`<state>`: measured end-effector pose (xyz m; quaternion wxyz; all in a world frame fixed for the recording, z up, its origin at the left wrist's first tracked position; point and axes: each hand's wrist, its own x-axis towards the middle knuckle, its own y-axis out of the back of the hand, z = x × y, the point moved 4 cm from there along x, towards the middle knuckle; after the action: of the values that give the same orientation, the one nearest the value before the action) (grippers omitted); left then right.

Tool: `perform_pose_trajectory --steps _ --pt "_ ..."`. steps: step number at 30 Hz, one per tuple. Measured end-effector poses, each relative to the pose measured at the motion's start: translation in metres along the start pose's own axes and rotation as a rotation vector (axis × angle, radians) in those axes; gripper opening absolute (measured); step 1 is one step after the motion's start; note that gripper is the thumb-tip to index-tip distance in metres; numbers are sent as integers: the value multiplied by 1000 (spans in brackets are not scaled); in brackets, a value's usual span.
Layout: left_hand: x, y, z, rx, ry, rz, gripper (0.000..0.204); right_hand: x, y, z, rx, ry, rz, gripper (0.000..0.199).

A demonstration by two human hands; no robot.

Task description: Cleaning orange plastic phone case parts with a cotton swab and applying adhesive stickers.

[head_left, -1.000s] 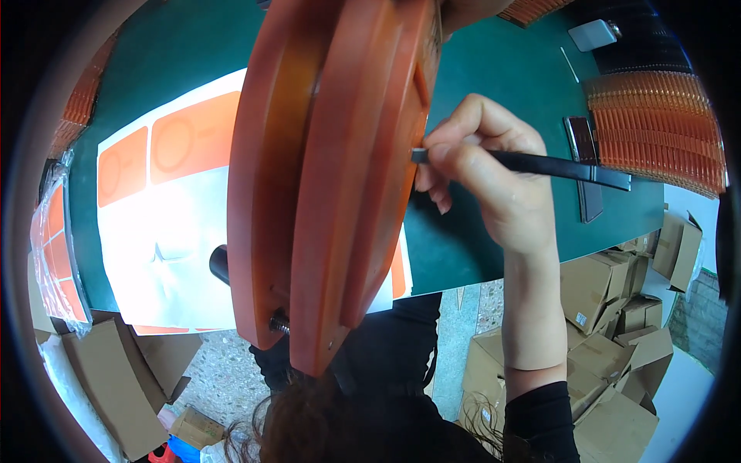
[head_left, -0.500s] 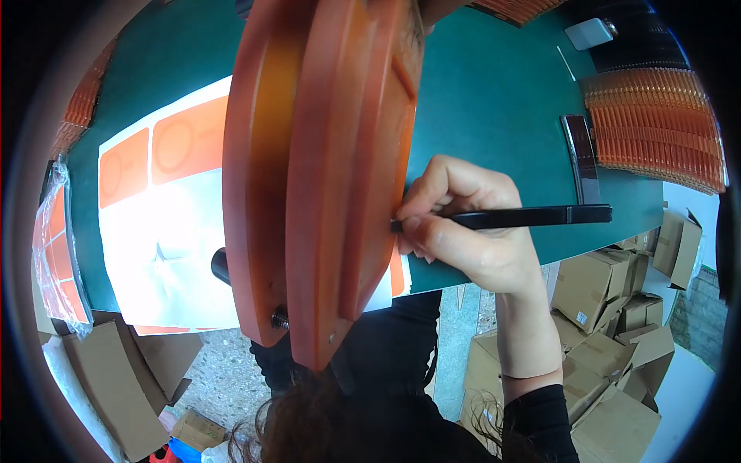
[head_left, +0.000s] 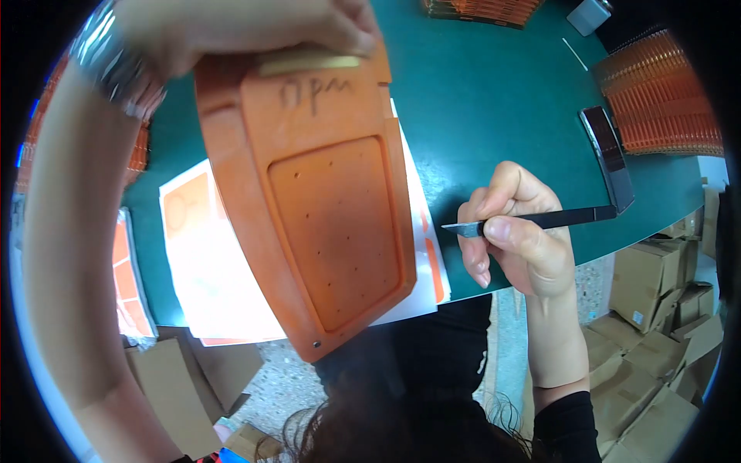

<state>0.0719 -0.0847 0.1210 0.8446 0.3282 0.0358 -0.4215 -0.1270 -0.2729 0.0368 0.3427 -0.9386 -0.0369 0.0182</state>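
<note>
My left hand (head_left: 332, 31) reaches over from the left and grips the far end of a thick orange moulded plate (head_left: 340, 224), partly beyond the upper edge. Tilted up in front of me, the plate shows a face with a recessed panel, small holes and dark handwriting. A pale yellow strip lies just below my fingers. In my right hand (head_left: 525, 231), to the right of the plate, a black craft knife (head_left: 563, 218) is pinched with its pointed blade toward the plate, apart from it. White sheets with orange printed labels (head_left: 216, 270) lie beneath, partly hidden.
Stacked orange parts (head_left: 656, 92) stand at the far right on the green table (head_left: 478, 100), near a dark glossy case (head_left: 606, 154) and a white container (head_left: 588, 17). Plastic-wrapped orange sheets (head_left: 131, 285) lie at the left edge. Cardboard boxes (head_left: 641, 285) crowd the floor at right.
The plate has turned from nearly edge-on to show its recessed face. My left forearm has come into view. My right hand has drawn away to the right, baring the knife's blade.
</note>
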Motion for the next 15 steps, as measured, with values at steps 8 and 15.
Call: perform_pose_trajectory --steps 8,15 --pt "-30 27 -1 -123 63 145 38 7 -21 1 147 16 -87 10" --pt "-69 14 -25 -326 -6 417 38 9 -32 -7 -44 120 -20 13"
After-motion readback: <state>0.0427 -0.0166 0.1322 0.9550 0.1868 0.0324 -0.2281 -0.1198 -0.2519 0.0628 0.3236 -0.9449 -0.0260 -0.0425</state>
